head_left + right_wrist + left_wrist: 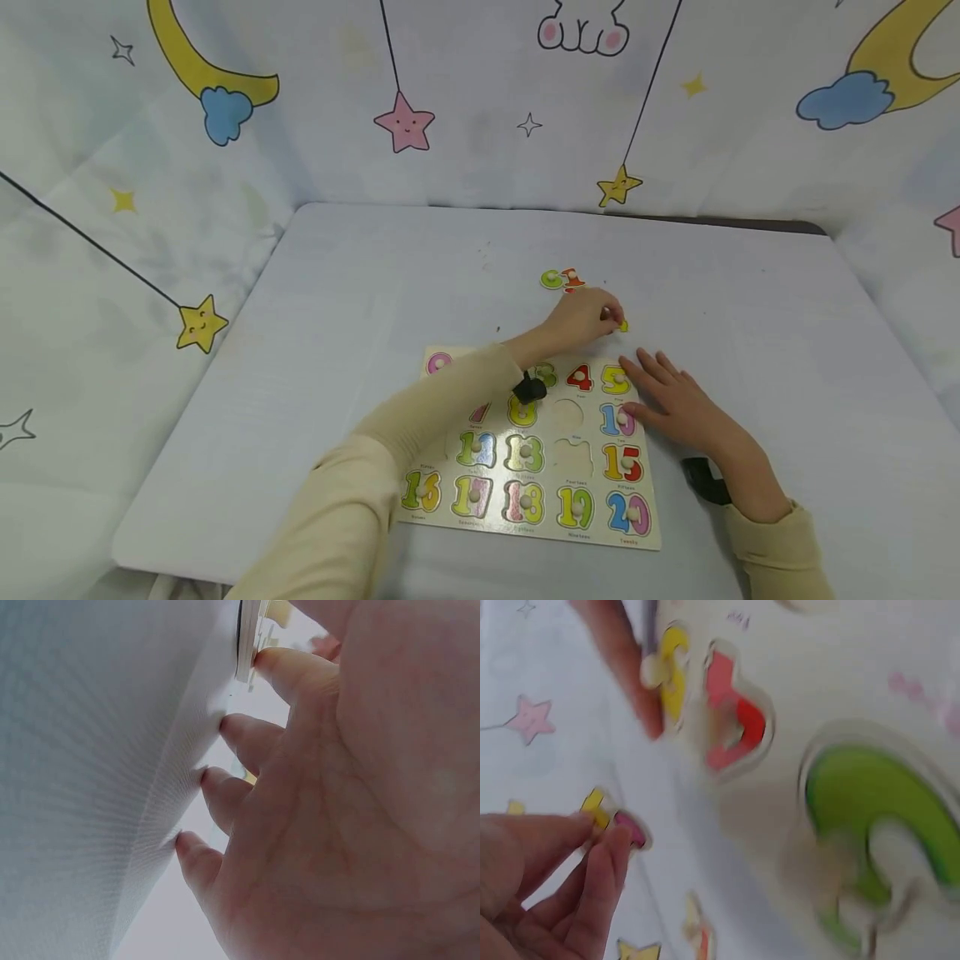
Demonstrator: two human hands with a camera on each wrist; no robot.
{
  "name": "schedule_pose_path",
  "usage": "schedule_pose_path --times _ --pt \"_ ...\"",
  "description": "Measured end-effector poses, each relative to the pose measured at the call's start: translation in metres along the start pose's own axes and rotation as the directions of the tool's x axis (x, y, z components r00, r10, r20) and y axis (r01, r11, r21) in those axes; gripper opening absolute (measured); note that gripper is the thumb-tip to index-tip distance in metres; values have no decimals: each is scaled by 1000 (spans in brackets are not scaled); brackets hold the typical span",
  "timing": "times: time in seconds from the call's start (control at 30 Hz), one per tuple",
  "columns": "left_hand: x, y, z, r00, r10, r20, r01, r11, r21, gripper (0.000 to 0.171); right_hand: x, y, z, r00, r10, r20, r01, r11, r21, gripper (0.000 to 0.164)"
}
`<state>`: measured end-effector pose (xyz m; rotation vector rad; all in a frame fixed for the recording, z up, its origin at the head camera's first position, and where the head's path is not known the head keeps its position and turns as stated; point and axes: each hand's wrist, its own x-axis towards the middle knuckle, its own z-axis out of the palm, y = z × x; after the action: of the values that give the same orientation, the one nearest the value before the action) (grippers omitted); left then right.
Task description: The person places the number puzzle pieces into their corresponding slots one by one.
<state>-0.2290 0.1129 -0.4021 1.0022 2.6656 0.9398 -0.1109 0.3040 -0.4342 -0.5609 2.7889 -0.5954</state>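
My left hand (581,321) reaches past the far edge of a wooden number puzzle board (551,529). Between thumb and fingertips it pinches a small yellow and pink number puzzle piece (632,829), mostly covered by the fingers. My right hand (686,408) lies with fingers spread at the board's far right corner. Its thumb and index finger reach onto the board near the yellow 5 (615,380) and the 10 (618,420), while other fingertips touch the tabletop. Many knobbed numbers sit in the board, with a round recess (567,414) and a fourteen recess (573,458) bare.
Beyond the left hand, a green curved piece (551,279) and an orange-red 1 (572,277) lie on the white table (360,275), another partly hidden by the hand. The left sleeve (442,400) crosses over the board's upper left. A patterned cloth (480,167) hangs behind.
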Motion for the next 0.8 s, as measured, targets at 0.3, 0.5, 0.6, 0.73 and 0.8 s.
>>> schedule_pose_path --times 0.3,0.5,0.6,0.73,0.8 --pt "-44 -30 -56 977 79 198 -68 996 -64 7 -1 -1 -2 1000 2 7 -2 1000 9 76" --pt "-87 -45 -79 944 126 304 -100 990 -100 8 -1 -3 -3 1000 2 3 -2 1000 6 75" --pt "-106 -47 -86 927 116 356 -81 990 -111 8 0 -3 -2 1000 -6 -1 6 1000 14 75" --pt "-125 -44 -88 914 89 396 -50 993 -108 7 1 -3 1 1000 -10 -8 10 1000 5 75" --pt "-132 -41 -87 905 87 417 -44 993 -111 7 1 -2 2 1000 -9 -9 9 1000 -2 75"
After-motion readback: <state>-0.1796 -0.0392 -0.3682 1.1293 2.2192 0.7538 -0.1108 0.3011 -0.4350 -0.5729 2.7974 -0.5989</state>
